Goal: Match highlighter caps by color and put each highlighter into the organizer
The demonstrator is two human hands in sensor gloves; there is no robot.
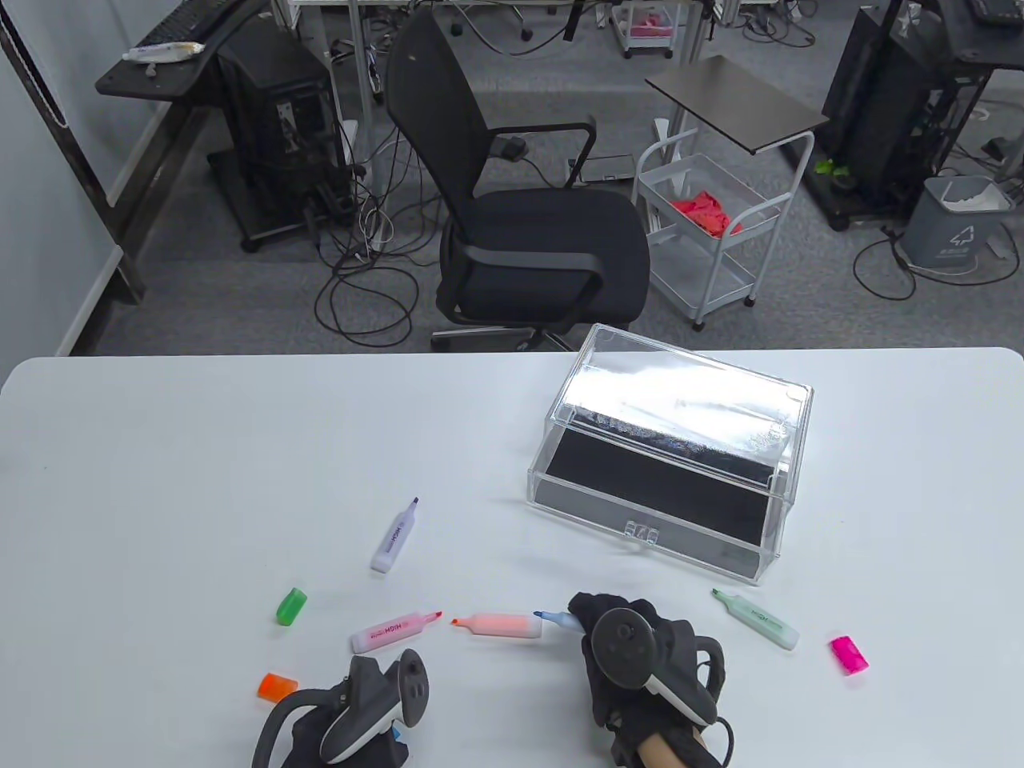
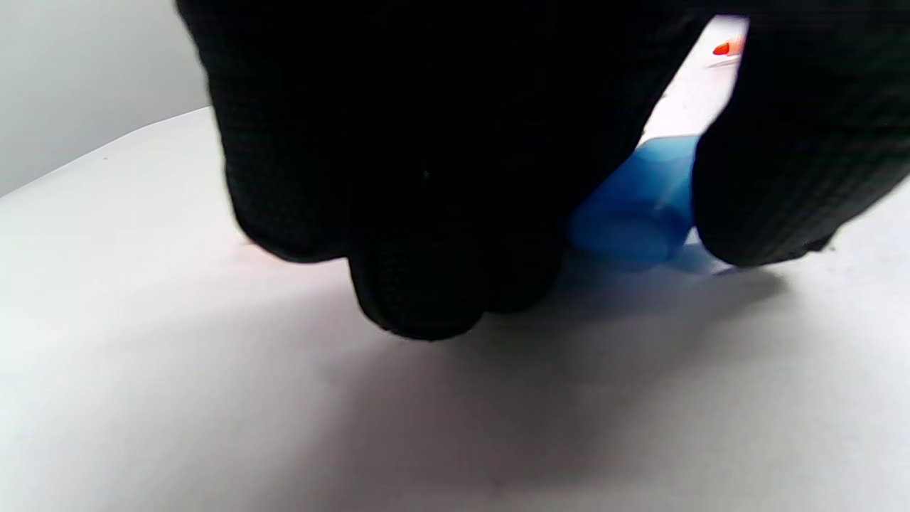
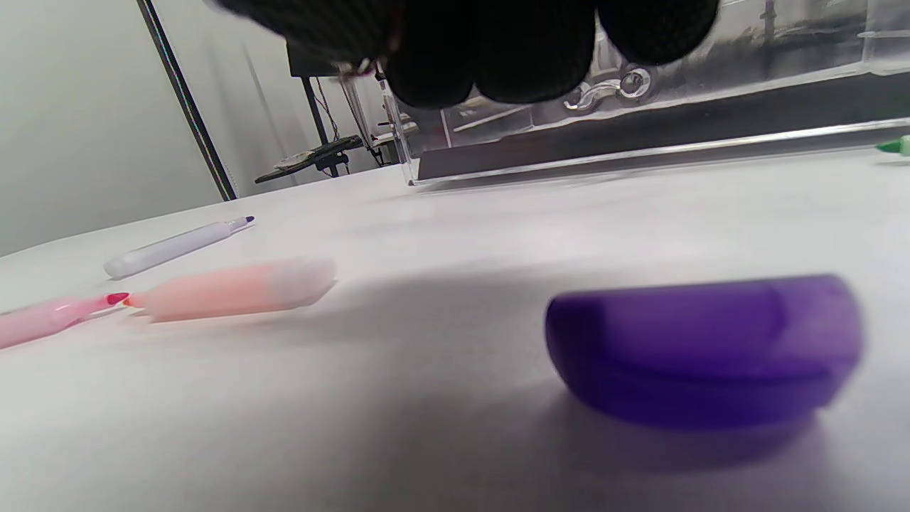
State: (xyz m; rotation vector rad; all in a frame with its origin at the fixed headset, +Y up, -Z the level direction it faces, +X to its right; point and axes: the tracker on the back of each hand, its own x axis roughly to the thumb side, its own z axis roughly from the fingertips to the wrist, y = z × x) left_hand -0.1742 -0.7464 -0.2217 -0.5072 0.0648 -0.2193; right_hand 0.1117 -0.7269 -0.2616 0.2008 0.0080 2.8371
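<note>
Both gloved hands sat at the bottom edge of the table view, closest to the camera. Biggest of all was the white table (image 1: 160, 480), filling the lower half of the picture. On it, right of the middle, stood the clear plastic organizer box with a black floor (image 1: 668, 460).

Next in size, the right hand (image 1: 640, 664) in its black glove lay at the bottom middle, over the blue highlighter (image 1: 554, 617), whose tip poked out to the left. I could not tell if that hand gripped it. The left hand (image 1: 352, 720) was at the bottom left, and in the left wrist view its fingers (image 2: 426, 213) pinched a small blue cap (image 2: 636, 206) against the table.

Smaller things lay around them. A purple highlighter (image 1: 395, 536) was in the middle of the table. A pink highlighter (image 1: 394, 630) and an orange highlighter (image 1: 500, 625) lay tip to tip just above the hands. A green highlighter (image 1: 756, 618) lay at the lower right.

Smallest were the loose caps: green cap (image 1: 291, 606) and orange cap (image 1: 277, 686) at the lower left, pink cap (image 1: 849, 654) at the lower right, and a purple cap (image 3: 704, 348) near the right wrist camera.
</note>
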